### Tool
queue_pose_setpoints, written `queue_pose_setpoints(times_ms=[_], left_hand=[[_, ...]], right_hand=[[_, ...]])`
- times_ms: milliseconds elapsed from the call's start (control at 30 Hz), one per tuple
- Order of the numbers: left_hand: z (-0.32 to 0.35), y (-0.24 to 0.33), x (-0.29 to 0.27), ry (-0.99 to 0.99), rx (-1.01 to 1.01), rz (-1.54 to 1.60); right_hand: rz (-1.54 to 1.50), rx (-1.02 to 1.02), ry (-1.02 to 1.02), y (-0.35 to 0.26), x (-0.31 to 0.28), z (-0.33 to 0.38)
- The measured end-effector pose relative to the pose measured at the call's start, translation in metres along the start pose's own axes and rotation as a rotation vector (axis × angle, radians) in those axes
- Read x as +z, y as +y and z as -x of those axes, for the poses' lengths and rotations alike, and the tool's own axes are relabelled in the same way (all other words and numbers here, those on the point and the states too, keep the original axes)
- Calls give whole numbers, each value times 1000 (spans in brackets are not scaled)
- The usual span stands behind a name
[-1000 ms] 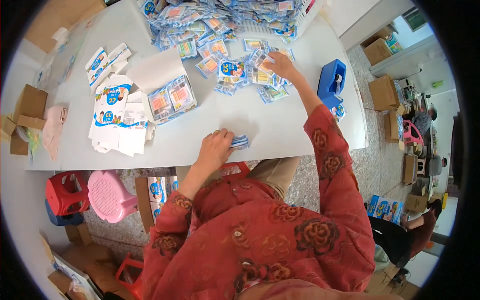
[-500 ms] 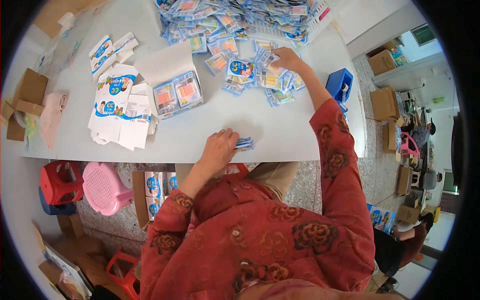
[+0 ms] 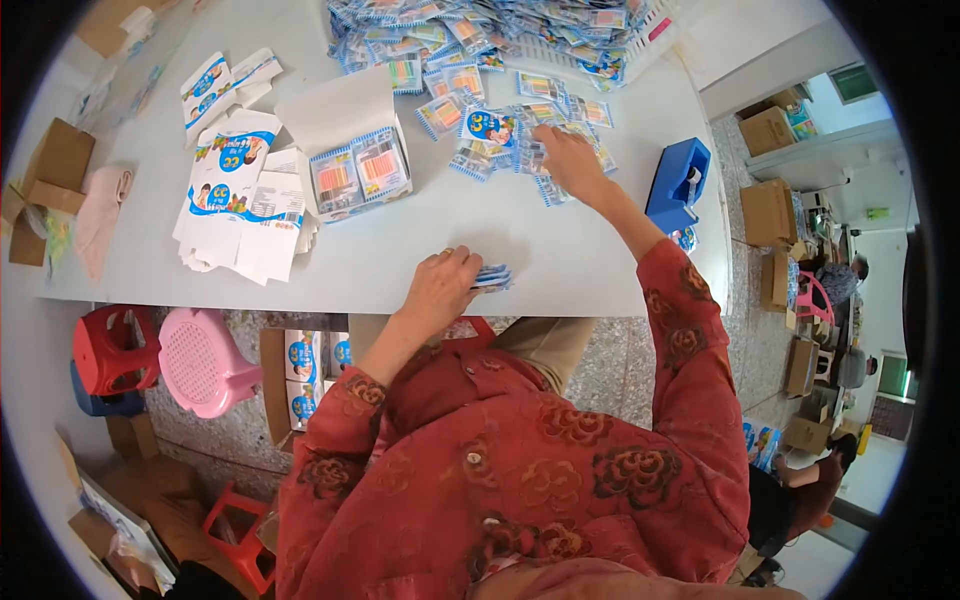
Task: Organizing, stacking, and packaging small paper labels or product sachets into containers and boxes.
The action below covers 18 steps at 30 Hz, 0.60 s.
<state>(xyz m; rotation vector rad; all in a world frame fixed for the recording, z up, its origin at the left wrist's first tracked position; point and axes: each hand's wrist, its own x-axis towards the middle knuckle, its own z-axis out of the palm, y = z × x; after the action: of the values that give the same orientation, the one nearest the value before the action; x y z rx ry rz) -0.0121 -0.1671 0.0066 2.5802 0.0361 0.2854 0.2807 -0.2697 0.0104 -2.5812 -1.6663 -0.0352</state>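
Seen from the head camera, my left hand (image 3: 440,285) is closed around a small stack of blue packets (image 3: 490,277) at the near edge of the white surface (image 3: 400,250), while my right hand (image 3: 566,160) reaches far out with fingers spread flat on the loose packets (image 3: 490,130) scattered below the big heap of packets (image 3: 480,30). An open carton (image 3: 350,165) holding packets sits left of that reach beside flat printed box blanks (image 3: 240,190), and a blue tape dispenser (image 3: 678,185) stands at the surface's right edge, with a pink stool (image 3: 200,360) and a red stool (image 3: 110,350) on the floor underneath.
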Motion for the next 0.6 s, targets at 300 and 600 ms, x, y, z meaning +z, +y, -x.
queue_pose_setpoints(times_ms=[300, 600], left_hand=[[1, -1, -2, -32, 8, -26], [1, 0, 5, 1, -17, 14]], right_hand=[[-43, 38, -125, -13, -24, 4], [-286, -176, -112, 7, 7, -92]])
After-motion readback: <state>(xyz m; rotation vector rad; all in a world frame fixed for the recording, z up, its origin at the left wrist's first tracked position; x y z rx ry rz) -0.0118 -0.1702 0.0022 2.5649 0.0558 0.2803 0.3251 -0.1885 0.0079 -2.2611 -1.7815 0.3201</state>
